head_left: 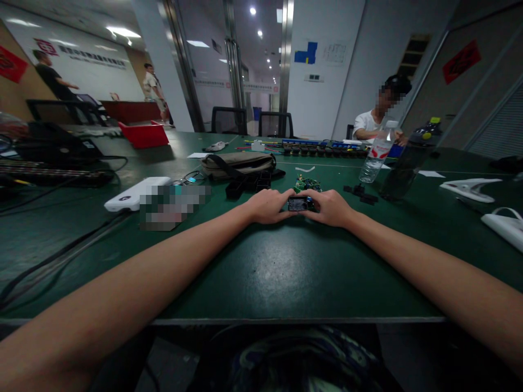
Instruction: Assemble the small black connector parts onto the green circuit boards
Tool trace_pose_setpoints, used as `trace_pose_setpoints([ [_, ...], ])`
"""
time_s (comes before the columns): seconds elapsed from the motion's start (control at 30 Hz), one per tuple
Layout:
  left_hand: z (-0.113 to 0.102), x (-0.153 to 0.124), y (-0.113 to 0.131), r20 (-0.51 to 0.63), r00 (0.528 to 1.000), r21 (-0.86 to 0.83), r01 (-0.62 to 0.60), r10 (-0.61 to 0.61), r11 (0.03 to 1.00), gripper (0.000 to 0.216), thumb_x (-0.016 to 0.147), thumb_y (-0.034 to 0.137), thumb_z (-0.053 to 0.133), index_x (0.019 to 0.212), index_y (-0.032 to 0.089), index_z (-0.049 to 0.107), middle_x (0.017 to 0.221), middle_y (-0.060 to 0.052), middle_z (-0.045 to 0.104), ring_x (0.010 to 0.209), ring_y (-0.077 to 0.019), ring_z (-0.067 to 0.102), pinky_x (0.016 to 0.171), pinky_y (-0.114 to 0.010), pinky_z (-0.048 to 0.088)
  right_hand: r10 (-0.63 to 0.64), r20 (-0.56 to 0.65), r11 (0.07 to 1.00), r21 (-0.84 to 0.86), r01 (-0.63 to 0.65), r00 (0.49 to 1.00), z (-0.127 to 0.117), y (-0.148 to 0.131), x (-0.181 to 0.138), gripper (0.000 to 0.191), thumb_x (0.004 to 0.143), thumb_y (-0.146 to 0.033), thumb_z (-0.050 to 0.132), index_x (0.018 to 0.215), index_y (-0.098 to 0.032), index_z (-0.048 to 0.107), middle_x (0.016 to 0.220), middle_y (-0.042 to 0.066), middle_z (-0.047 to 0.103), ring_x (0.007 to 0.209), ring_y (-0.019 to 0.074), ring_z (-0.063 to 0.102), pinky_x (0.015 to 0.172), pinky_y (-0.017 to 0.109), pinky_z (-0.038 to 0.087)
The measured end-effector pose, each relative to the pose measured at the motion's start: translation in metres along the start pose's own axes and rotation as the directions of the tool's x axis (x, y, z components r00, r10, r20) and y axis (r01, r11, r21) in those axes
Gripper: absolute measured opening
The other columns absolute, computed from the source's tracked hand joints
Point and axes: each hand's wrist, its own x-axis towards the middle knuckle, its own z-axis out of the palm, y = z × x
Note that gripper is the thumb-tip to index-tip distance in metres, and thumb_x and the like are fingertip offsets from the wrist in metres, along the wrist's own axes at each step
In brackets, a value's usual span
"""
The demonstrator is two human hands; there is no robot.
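Observation:
Both my arms reach out over a dark green table (261, 272). My left hand (267, 206) and my right hand (329, 208) meet at the middle and together grip a small dark boxy part (298, 203), fingers curled round its two ends. Just behind it lies a small green circuit board (306, 184). Small black pieces (362, 193) lie to the right of my right hand.
A tan pouch (239, 162) with black blocks (245, 185) sits behind my left hand. Also in view are a white device (133, 195), cables (61, 256) at left, a red bin (144, 134), a water bottle (378, 153), a dark bottle (406, 163), white objects (469, 188) at right and a seated person (373, 121).

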Motion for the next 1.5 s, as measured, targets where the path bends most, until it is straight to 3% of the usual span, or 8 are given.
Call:
trace_pose_setpoints([
  [1.5, -0.0034, -0.0031, 0.0041, -0.003, 0.999, 0.013, 0.040, -0.040, 0.999, 0.054, 0.094, 0.058, 0.042, 0.130, 0.019, 0.048, 0.101, -0.015, 0.073, 0.090, -0.0315, 0.072, 0.075, -0.038, 0.052, -0.004, -0.026, 1.000, -0.012, 0.004, 1.000, 0.0021, -0.0016, -0.0004, 0.043, 0.087, -0.049, 0.060, 0.119, -0.020, 0.065, 0.066, 0.002, 0.069, 0.054, 0.0165, 0.061, 0.059, 0.025, 0.041],
])
